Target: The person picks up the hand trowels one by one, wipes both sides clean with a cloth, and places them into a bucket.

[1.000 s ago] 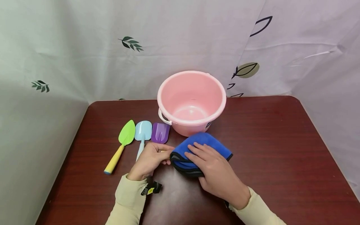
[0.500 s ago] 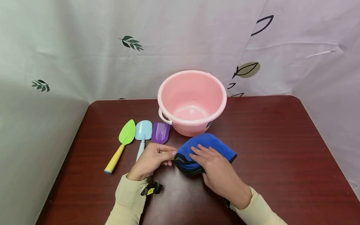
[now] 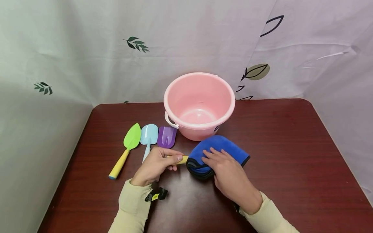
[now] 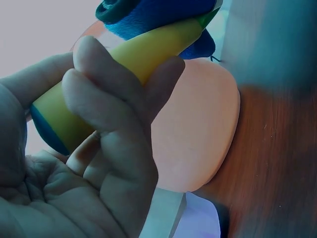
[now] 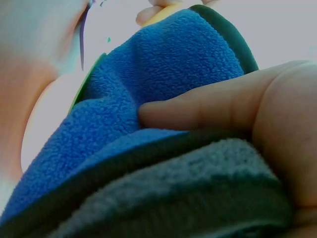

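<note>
My left hand (image 3: 157,163) grips the yellow handle (image 3: 183,159) of a toy tool just above the table. In the left wrist view the fingers (image 4: 109,124) curl round that handle (image 4: 124,74), which has a blue end cap. The tool's other end is hidden inside a folded blue cloth (image 3: 230,150) with a dark edge. My right hand (image 3: 227,171) holds the cloth, fingers on top, a digit (image 5: 223,109) pressed into its fold (image 5: 163,74). A pink bucket (image 3: 198,133) stands empty right behind the cloth.
On the dark red table (image 3: 291,155), left of the bucket, lie a green shovel (image 3: 131,137) with a yellow handle, a light blue shovel (image 3: 149,134) and a purple scoop (image 3: 167,136). Leaf-printed curtains hang behind and at both sides.
My right hand has slid the blue cloth to the right along the tool, and a short stretch of yellow handle now shows between the hands. The left hand stays put.
</note>
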A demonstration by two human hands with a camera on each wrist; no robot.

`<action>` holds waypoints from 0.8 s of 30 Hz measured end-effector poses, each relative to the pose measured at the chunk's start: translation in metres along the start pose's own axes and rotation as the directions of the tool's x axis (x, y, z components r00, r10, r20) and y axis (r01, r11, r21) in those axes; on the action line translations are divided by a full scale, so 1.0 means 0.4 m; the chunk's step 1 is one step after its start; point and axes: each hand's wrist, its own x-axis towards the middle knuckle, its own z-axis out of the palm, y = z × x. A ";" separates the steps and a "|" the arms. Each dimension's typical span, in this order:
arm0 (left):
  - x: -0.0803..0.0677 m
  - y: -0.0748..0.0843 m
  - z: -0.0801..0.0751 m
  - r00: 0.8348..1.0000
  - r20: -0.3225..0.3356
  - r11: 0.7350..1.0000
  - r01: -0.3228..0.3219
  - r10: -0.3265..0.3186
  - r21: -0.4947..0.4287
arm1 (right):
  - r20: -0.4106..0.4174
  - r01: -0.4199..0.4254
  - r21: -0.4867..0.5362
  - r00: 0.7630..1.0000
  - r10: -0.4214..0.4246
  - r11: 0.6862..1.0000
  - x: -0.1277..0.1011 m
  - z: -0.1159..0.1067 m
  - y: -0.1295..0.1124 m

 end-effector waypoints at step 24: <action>-0.006 0.005 -0.020 0.998 -0.066 0.999 0.008 -0.005 0.043 | -0.103 -0.108 -0.048 0.989 0.102 0.993 -0.007 -0.030 0.047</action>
